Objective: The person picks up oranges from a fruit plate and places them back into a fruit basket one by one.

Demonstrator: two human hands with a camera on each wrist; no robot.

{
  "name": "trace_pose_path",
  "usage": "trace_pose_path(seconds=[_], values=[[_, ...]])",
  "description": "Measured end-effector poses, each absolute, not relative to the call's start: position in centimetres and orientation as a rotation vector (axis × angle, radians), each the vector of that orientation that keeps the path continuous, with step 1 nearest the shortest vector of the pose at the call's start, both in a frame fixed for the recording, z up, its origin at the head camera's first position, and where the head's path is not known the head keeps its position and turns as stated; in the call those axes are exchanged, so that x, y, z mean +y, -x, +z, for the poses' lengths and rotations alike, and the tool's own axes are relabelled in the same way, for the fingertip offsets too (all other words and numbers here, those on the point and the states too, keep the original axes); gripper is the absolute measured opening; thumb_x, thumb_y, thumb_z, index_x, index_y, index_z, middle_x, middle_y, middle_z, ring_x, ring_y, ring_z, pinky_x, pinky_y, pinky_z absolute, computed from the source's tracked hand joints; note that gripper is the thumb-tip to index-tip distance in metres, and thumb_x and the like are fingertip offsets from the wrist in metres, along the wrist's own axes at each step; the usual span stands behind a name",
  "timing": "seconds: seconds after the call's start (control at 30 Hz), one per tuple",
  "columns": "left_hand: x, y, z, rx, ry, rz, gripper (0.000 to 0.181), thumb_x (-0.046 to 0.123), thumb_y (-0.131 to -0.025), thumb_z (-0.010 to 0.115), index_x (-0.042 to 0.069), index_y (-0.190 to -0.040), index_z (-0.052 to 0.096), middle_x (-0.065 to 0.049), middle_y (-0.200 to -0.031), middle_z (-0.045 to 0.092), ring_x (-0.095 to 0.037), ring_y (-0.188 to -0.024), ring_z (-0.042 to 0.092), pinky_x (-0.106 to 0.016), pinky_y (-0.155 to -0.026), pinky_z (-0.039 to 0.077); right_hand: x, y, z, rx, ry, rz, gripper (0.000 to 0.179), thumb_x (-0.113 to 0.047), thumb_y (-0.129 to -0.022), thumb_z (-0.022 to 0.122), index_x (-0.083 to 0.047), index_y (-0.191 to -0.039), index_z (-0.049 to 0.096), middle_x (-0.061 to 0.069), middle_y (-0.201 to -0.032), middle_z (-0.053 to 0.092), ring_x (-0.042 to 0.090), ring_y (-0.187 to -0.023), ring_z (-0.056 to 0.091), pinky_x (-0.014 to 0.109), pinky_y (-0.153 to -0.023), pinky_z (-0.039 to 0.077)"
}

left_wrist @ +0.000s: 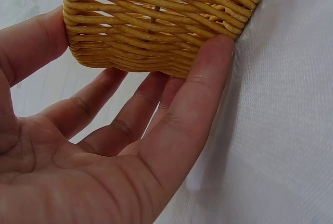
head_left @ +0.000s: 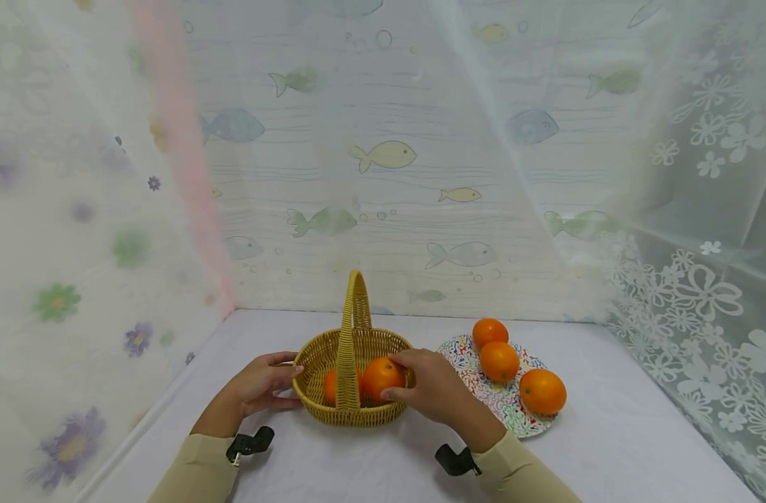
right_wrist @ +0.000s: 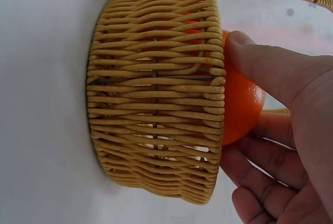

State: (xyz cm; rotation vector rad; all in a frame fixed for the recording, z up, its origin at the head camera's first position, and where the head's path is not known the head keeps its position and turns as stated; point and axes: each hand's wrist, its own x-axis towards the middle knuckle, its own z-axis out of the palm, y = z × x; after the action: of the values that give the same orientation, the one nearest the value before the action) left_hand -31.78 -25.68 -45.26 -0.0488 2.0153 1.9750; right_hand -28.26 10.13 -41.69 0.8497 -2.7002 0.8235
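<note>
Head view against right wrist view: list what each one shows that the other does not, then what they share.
Only the head view: the plate with three oranges, the left hand touching the basket, and the printed fish behind.

Only the right wrist view: orange colour through gaps in the basket's weave, and fingers of the right hand that its back hides from above.

Both: the basket, its handle, and the right hand holding an orange in it.

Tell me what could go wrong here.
The orange in the right hand could bump the orange beside it on release. The left hand touches only one end of the basket, which might shift if bumped. On the plate, the nearest orange sits near the rim and could roll off.
</note>
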Motion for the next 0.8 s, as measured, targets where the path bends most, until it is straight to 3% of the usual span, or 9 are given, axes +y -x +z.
trace_pose_path(seconds=[0.6,0.8], values=[[-25.81,31.85,-45.43,2.009,0.030,1.973,0.066,0.022,-0.100,0.069,0.002,-0.155,0.038,-0.022,-0.148,0.054,-0.033,-0.122,0.065,-0.061,-0.088,0.060,10.14,28.29,-41.99,-2.701,-0.885,0.799,0.053,-0.043,-0.088,0.082,-0.014,-0.131,0.071,-0.004,-0.123,0.074,0.011,-0.106,0.067,0.034,-0.096,0.060],[-25.81,31.94,-45.40,2.007,0.041,1.978,0.066,0.022,-0.100,0.068,0.002,-0.155,0.039,-0.022,-0.149,0.054,-0.033,-0.123,0.065,-0.061,-0.088,0.060,10.16,28.41,-42.07,-2.689,-0.893,0.834,0.045,-0.038,-0.090,0.081,-0.012,-0.126,0.073,-0.003,-0.117,0.075,0.013,-0.104,0.068,0.035,-0.094,0.060]])
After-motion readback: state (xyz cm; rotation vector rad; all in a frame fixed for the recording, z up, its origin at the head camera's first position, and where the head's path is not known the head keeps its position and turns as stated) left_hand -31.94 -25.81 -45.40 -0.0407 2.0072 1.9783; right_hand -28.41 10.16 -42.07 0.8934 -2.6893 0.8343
